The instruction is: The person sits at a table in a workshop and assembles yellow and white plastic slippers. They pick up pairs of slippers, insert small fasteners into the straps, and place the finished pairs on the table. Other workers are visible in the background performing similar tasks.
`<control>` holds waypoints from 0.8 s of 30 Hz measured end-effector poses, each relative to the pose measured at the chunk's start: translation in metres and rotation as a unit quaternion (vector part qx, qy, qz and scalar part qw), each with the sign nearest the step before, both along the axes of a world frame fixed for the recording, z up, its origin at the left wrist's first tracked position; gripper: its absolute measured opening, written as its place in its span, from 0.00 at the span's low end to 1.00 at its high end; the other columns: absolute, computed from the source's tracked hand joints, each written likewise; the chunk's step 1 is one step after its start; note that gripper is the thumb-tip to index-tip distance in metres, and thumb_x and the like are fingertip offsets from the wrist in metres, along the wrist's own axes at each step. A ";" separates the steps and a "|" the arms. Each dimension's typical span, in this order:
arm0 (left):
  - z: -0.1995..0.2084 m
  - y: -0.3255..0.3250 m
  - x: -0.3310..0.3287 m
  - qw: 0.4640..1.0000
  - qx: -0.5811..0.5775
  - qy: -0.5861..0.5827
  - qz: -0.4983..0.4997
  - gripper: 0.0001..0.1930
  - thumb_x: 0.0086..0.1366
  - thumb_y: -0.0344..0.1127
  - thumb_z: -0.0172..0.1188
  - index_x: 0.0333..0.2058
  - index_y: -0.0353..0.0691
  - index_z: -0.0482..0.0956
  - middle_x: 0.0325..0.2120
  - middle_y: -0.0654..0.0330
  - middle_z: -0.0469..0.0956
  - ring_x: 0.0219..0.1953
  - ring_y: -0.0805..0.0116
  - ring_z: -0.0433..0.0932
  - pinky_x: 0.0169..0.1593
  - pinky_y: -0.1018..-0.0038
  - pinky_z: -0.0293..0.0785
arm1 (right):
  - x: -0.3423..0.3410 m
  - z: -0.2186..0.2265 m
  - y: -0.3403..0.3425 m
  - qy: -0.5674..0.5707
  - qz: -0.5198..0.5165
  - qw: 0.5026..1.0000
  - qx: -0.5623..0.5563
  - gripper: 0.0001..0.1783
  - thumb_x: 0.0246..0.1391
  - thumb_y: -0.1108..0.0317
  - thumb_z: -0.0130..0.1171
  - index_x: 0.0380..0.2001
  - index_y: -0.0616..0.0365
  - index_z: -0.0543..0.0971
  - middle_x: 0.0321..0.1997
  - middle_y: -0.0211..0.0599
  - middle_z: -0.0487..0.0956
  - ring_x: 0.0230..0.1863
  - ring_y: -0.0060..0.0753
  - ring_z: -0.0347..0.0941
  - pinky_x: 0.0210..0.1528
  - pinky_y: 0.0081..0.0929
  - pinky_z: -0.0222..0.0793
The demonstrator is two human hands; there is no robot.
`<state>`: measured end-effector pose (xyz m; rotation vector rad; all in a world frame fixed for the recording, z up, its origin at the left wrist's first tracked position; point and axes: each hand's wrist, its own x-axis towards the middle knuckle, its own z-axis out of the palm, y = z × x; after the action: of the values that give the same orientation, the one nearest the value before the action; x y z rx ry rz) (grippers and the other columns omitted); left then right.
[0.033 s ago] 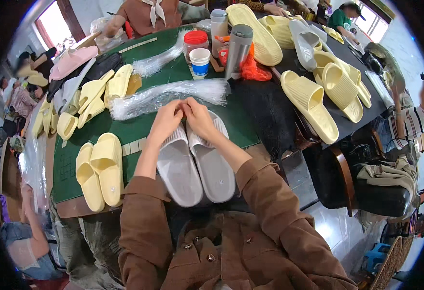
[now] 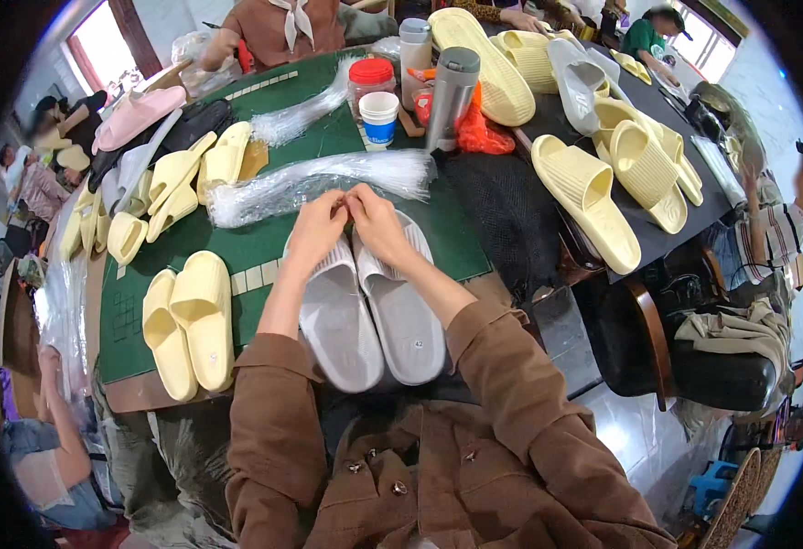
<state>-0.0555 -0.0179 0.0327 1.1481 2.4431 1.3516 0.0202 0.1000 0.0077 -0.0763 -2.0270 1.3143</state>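
A pair of grey slide slippers (image 2: 340, 329) lies side by side at the near edge of the green-topped table, soles down and heels toward me. Above their toe end, my left hand (image 2: 317, 227) and my right hand (image 2: 376, 222) meet with thumbs and fingertips pinched together. Whatever sits between the fingertips is too small and covered to make out. Just beyond the hands stretches a bundle of clear, thin plastic strands (image 2: 319, 186) in a see-through wrap. To the left rests a pair of pale yellow slippers (image 2: 202, 320).
More slippers (image 2: 168, 183) crowd the table's left side, and yellow ones (image 2: 593, 197) lie on the black surface at right. A paper cup (image 2: 378, 119), a red-lidded jar (image 2: 370, 78) and a steel flask (image 2: 453, 96) stand beyond the strands. A person (image 2: 282, 37) sits opposite.
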 end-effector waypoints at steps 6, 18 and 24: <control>-0.001 0.003 0.015 0.996 0.046 0.000 0.071 0.07 0.60 0.31 0.58 0.36 0.35 0.77 0.25 0.49 0.81 0.28 0.55 0.81 0.34 0.65 0.74 | 0.003 0.003 0.002 -0.004 -0.028 1.000 0.012 0.05 0.56 0.74 0.51 0.30 0.65 0.74 0.32 0.49 0.77 0.37 0.51 0.74 0.41 0.37 0.70; -0.007 0.004 0.022 0.986 0.133 0.016 0.101 0.06 0.62 0.31 0.57 0.33 0.34 0.77 0.21 0.52 0.78 0.22 0.60 0.77 0.31 0.69 0.72 | 0.001 -0.003 0.004 -0.038 0.044 0.988 -0.144 0.07 0.62 0.73 0.50 0.39 0.64 0.75 0.36 0.37 0.81 0.37 0.26 0.79 0.38 0.22 0.73; -0.006 0.003 0.028 0.980 0.150 0.051 0.118 0.06 0.62 0.31 0.56 0.32 0.33 0.76 0.22 0.51 0.77 0.22 0.62 0.75 0.30 0.69 0.70 | 0.006 0.001 -0.001 -0.065 0.007 0.995 -0.077 0.09 0.59 0.73 0.53 0.39 0.64 0.80 0.35 0.38 0.82 0.36 0.26 0.79 0.37 0.23 0.73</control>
<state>-0.0273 -0.0149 0.0269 1.0311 2.5782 1.8259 0.0258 0.0993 0.0091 -0.2235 -2.0325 1.5077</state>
